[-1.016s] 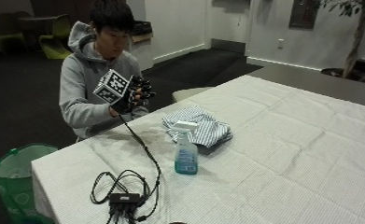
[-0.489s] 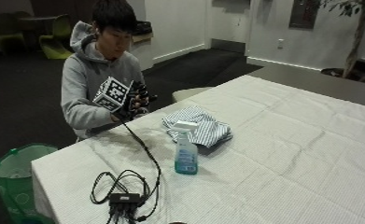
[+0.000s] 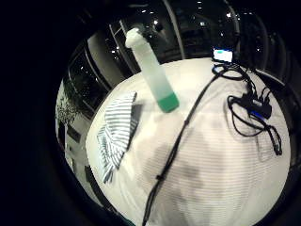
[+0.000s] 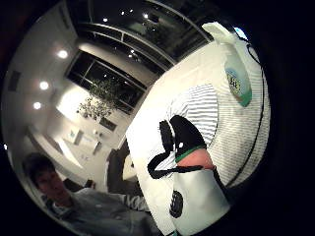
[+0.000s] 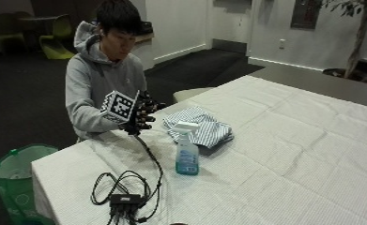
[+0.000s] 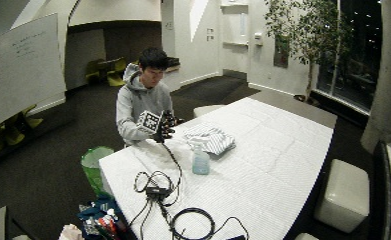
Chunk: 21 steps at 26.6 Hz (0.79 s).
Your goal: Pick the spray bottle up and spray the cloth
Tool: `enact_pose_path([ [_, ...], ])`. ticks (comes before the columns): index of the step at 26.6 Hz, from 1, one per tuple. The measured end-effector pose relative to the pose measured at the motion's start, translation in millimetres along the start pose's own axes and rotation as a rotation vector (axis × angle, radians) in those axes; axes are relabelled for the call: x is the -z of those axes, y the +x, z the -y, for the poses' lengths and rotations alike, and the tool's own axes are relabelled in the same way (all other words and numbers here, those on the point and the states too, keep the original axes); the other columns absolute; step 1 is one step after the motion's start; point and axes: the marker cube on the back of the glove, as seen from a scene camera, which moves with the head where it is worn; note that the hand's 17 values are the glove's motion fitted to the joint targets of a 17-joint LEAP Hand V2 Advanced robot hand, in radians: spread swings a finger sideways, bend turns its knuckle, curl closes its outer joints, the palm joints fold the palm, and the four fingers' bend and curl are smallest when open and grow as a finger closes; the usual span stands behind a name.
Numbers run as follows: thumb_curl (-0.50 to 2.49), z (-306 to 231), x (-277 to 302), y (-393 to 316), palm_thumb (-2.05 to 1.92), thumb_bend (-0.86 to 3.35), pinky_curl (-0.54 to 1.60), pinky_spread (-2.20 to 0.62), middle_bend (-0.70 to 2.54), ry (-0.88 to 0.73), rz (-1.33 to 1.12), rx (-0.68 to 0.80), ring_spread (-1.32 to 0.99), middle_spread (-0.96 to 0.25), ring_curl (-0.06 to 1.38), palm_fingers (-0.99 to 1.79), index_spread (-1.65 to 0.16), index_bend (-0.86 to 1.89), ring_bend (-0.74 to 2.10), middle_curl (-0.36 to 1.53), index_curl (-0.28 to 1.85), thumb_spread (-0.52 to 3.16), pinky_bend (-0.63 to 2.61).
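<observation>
I see the spray bottle (image 5: 187,152) standing upright on the desk (image 5: 308,140). The folded striped cloth (image 5: 198,130) lies just behind it, apart. My gloved right hand (image 5: 142,114) hovers near the bottle, over the desk edge, fingers loosely curled, holding nothing. A cable bundle (image 5: 124,192) lies beside the bottle; a green bin (image 5: 14,183) stands off the desk.

Spray bottle (image 5: 187,157): translucent smooth plastic, white plastic trigger head.
Cloth (image 5: 198,130): striped woven fabric, matt, creased.
Table cover (image 5: 308,154): white ribbed textile, matt.
Glove, right hand (image 5: 142,112): black matt fabric.
</observation>
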Motion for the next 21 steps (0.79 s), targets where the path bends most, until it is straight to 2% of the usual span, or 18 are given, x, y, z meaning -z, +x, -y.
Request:
enact_pose_path([
  [2, 0.38, -10.3, -9.8, 1.5, 0.70, -0.02, 0.35, 0.23, 0.19, 0.012, 0.042, -0.019, 0.03, -0.02, 0.25, -0.09, -0.37, 0.10, 0.35, 0.29, 0.13, 1.03, 0.60],
  [12, 0.39, 22.2, -40.5, 40.3, 0.71, -0.02, 0.34, 0.24, 0.24, 0.057, 0.280, -0.250, 0.03, -0.01, 0.26, -0.03, -0.35, 0.10, 0.35, 0.31, 0.13, 1.02, 0.55],
  [21, 0.40, 44.4, -55.6, 53.8, 0.74, -0.02, 0.34, 0.24, 0.25, 0.070, 0.324, -0.328, 0.03, 0.00, 0.26, -0.03, -0.34, 0.10, 0.35, 0.33, 0.13, 1.00, 0.55],
])
